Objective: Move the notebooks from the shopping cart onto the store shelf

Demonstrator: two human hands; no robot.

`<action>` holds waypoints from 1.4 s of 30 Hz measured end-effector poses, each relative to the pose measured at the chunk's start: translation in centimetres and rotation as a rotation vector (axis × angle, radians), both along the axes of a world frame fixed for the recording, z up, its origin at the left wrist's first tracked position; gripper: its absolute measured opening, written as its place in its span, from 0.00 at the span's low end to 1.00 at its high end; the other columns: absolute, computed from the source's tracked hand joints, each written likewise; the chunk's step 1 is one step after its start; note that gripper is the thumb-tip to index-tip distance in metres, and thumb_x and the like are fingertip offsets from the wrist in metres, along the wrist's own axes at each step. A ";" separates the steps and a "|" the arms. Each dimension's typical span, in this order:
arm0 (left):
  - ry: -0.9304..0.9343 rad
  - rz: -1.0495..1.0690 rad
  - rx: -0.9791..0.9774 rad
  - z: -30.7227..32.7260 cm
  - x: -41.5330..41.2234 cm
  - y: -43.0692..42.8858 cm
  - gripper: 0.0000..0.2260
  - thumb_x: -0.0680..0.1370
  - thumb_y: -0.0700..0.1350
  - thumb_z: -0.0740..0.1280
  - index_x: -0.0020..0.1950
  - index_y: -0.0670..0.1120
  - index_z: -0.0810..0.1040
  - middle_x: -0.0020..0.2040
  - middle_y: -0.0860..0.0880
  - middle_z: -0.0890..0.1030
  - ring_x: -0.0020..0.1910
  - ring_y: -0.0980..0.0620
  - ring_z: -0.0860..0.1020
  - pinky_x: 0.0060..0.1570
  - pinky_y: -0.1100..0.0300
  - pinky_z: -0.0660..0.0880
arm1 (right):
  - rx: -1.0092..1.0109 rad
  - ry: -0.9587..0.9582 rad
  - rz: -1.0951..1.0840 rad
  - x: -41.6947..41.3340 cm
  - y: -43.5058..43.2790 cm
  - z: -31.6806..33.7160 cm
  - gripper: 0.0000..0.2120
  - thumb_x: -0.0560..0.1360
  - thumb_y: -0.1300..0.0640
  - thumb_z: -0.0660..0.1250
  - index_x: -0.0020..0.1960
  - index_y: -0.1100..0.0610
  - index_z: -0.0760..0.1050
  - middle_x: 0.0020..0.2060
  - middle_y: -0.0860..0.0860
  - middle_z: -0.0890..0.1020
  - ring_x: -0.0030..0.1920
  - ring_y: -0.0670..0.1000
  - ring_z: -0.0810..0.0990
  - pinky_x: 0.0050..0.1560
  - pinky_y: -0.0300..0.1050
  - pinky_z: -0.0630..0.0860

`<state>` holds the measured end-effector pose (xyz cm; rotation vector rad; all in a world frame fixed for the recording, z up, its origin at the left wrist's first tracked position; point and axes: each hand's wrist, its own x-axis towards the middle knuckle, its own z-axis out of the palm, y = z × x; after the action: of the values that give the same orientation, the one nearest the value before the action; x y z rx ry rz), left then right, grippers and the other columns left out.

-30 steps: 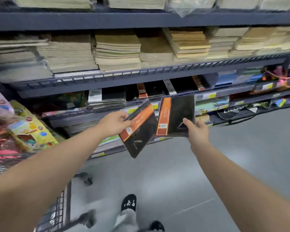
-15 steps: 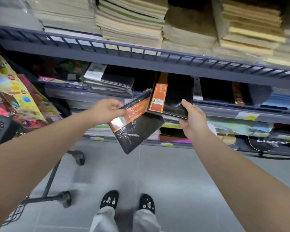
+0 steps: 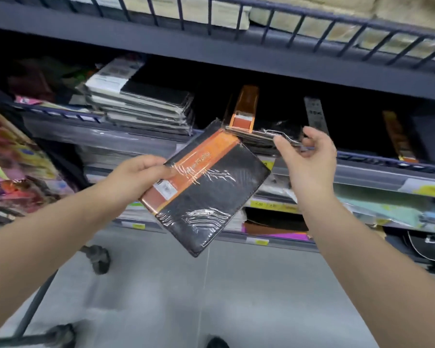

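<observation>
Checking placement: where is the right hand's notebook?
Head view, centre-right: the right hand pinches this notebook flat at the shelf rail, above the left hand's second notebook.

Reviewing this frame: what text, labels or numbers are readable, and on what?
"Li": white letters, cut off at the frame edge, on a black pack, lower right.
Orange band of the notebook in the left hand: print blurred, unreadable.
Yellow price tags on the shelf edge: blurred, unreadable.
</observation>
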<state>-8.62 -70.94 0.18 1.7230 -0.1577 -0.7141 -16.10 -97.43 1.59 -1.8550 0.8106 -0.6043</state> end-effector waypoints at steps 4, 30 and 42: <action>0.030 0.041 -0.064 -0.8 -0.9 0.8 0.13 0.58 0.53 0.72 0.38 0.47 0.83 0.33 0.48 0.82 0.27 0.53 0.78 0.26 0.65 0.73 | -0.129 0.020 -0.070 1.0 0.0 -0.9 0.27 0.68 0.40 0.71 0.63 0.51 0.72 0.57 0.49 0.67 0.61 0.51 0.71 0.62 0.43 0.68; -0.300 0.033 -0.008 2.7 -2.9 -10.4 0.12 0.82 0.52 0.54 0.55 0.50 0.74 0.44 0.57 0.77 0.45 0.61 0.76 0.52 0.70 0.71 | 0.353 0.015 0.301 -6.8 2.4 2.2 0.10 0.78 0.48 0.62 0.48 0.56 0.70 0.26 0.49 0.78 0.25 0.47 0.72 0.28 0.40 0.71; -0.929 -0.312 0.902 -0.3 -1.6 -8.2 0.38 0.77 0.50 0.62 0.78 0.45 0.41 0.79 0.45 0.45 0.77 0.47 0.49 0.74 0.53 0.55 | 0.232 -0.107 0.033 -3.9 1.5 1.2 0.32 0.74 0.48 0.69 0.73 0.51 0.59 0.41 0.48 0.82 0.43 0.44 0.80 0.52 0.39 0.74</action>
<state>-10.20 -79.14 -0.13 2.8471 -0.8594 -0.1086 -20.01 -95.96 2.75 -1.6083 0.7449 -0.5593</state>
